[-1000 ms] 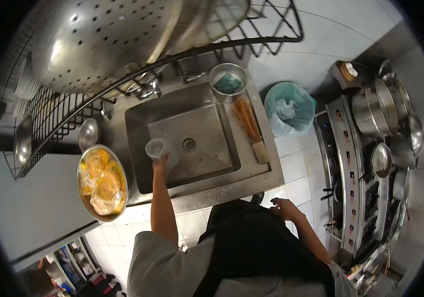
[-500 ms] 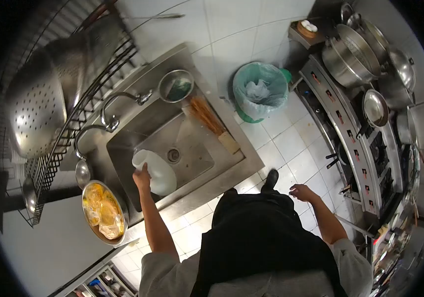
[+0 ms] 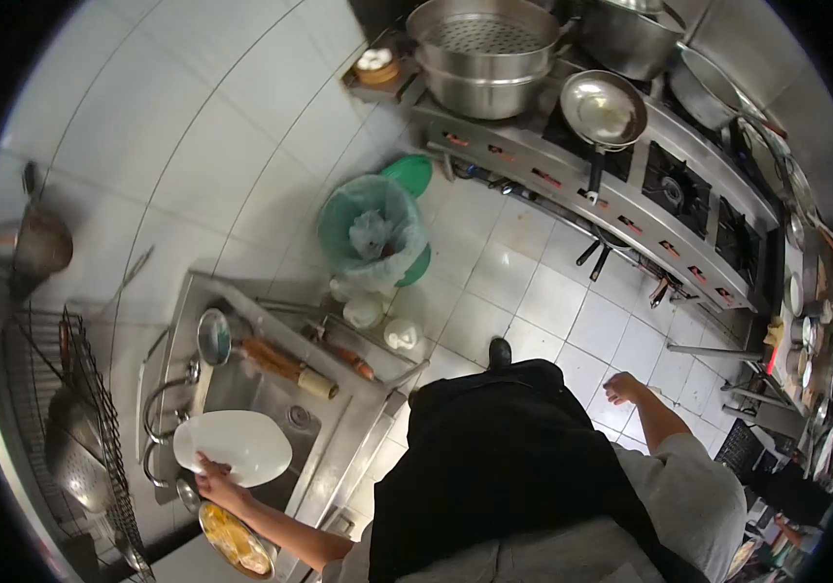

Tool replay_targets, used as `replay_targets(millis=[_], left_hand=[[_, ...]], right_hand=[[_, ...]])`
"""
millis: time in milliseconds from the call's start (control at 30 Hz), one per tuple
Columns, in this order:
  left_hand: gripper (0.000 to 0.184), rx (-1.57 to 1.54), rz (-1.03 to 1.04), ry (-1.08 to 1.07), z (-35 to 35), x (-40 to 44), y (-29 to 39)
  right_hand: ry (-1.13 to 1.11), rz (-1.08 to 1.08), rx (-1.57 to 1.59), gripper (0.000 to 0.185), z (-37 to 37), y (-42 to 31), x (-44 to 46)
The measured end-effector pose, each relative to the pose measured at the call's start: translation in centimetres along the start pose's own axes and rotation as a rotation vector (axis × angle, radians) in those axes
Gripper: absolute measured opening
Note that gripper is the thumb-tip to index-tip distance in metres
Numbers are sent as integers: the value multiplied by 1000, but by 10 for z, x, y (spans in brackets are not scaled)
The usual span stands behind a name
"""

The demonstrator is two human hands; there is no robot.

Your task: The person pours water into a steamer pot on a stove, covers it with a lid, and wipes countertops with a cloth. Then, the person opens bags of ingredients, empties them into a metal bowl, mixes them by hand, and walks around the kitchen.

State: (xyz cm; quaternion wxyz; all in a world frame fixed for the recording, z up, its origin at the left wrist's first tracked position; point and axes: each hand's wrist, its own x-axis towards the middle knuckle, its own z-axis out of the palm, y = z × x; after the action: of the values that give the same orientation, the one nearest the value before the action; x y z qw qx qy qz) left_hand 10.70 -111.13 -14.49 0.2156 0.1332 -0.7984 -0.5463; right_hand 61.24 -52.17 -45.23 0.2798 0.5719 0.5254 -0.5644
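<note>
My left hand is closed on the near rim of a white plastic container with a wide, rounded mouth. The container is held over the left part of the steel sink, close to the taps. Just below that hand is a metal bowl of yellow food, partly covered by my forearm. On the other side, my right hand hangs over the floor beside my apron, fingers loosely curled with nothing visible in them.
A brush with a bundled head and a sieve lie on the sink's back edge. Beyond stands a lined green bin, with white jugs nearby. The stove bears a steamer pot and a frying pan.
My view has turned toward the stove, so the sink now sits lower left. My left hand still grips the white container, which shows its mouth more. My right hand stays at my side.
</note>
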Motion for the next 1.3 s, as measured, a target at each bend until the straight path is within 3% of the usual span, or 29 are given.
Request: replay_targets(millis=[133, 200, 267, 333, 467, 600, 633, 700, 800, 933, 1000, 1067, 1133, 1267, 1300], left_hand=[[35, -139, 86, -107, 54, -5, 76], [37, -166, 79, -129, 94, -11, 118], [35, -200, 109, -217, 133, -5, 142], [34, -271, 134, -334, 182, -8, 170], [33, -337, 182, -438, 294, -14, 216], [32, -396, 198, -662, 400, -18, 251], [32, -420, 198, -747, 427, -21, 259], [32, -406, 202, -791, 476, -22, 268], [31, -395, 197, -868, 549, -23, 287], [29, -265, 245, -1011, 617, -35, 318], [29, -67, 386, -1103, 646, -42, 336], [30, -23, 402, -1157, 675, -50, 351], [32, 208, 510, -1230, 698, -54, 361], [32, 390, 498, -1327, 733, -64, 374], [33, 444, 504, -1370, 742, -65, 374]], right_hand=[[69, 47, 31, 20, -59, 20, 29], [-73, -143, 245, 20, -102, 26, 61], [-172, -390, 112, 16, -133, 34, 130], [211, -315, 230, 14, -122, -55, 57], [395, -450, -64, 27, -133, -168, 8], [476, -552, -87, 29, -154, -203, 12], [473, -483, -32, 28, -157, -213, -7], [469, -662, -23, 24, -166, -170, 30], [376, -331, 372, 18, -153, -140, 8], [381, -29, 494, 15, -94, -74, -20], [272, 61, 787, 16, -54, -22, -18], [98, 283, 877, 17, -18, 0, -11], [200, 288, 771, 19, 13, -37, -50], [125, 308, 880, 22, 62, -40, -36], [119, 317, 879, 24, 55, -72, -52]])
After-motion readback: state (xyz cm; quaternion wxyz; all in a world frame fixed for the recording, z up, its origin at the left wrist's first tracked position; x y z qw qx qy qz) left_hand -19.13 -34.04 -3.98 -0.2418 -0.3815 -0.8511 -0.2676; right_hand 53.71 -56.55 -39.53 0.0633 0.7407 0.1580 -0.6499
